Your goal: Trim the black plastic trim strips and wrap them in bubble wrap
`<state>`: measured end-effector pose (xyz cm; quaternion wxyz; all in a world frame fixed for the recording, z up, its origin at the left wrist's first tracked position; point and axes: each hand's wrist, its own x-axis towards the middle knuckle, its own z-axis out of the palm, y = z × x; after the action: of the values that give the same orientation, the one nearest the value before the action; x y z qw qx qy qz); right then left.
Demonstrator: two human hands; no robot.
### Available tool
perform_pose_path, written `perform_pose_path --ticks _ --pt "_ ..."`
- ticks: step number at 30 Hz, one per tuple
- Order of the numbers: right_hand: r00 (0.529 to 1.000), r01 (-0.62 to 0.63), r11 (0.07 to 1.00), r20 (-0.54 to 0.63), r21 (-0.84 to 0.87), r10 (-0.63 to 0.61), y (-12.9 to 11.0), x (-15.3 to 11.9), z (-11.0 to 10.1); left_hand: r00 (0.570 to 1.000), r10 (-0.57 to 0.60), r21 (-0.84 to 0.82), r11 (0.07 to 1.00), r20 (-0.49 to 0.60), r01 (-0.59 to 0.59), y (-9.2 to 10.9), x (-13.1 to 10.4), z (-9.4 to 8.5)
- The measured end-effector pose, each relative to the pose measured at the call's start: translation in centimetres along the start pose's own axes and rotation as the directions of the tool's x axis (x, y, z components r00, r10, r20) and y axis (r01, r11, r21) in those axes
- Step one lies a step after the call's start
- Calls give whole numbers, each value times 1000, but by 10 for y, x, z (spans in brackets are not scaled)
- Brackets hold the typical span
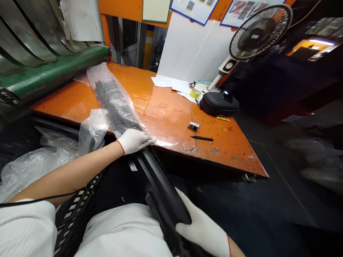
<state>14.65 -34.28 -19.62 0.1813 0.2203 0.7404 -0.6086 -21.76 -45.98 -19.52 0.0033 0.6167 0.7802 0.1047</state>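
Note:
A long black plastic part (160, 178) runs from near my body up onto the orange table, its far end inside a clear bubble-wrap bag (107, 76). My left hand (134, 140), in a white glove with a red cuff edge, is closed over the part at the bag's near edge. Lower down, my right hand (202, 225), gloved the same way, wraps round the near end of the part, thumb on top; most of its fingers are hidden beneath. More bubble wrap (93, 128) hangs over the table edge left of my left hand.
The orange table (166, 114) carries a black pen (202, 138), a small white box (193, 126), yellow tape (195, 93), a black case (218, 103) and papers (162, 82). A fan (259, 34) stands behind. A green roller (56, 73) borders the left. Loose plastic wrap (34, 164) lies below it.

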Motion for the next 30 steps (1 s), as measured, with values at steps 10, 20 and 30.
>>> perform_pose_path --ticks 10,20,30 --pt "968 112 898 159 426 -196 -21 17 -5 970 82 134 990 -228 -52 6 -5 -19" --pt "956 183 763 70 620 -285 -25 20 6 909 22 192 979 -416 64 10 -33 -53" --pt "909 413 760 -187 502 -371 -56 74 -8 895 145 -41 983 -422 -179 107 -42 -28"
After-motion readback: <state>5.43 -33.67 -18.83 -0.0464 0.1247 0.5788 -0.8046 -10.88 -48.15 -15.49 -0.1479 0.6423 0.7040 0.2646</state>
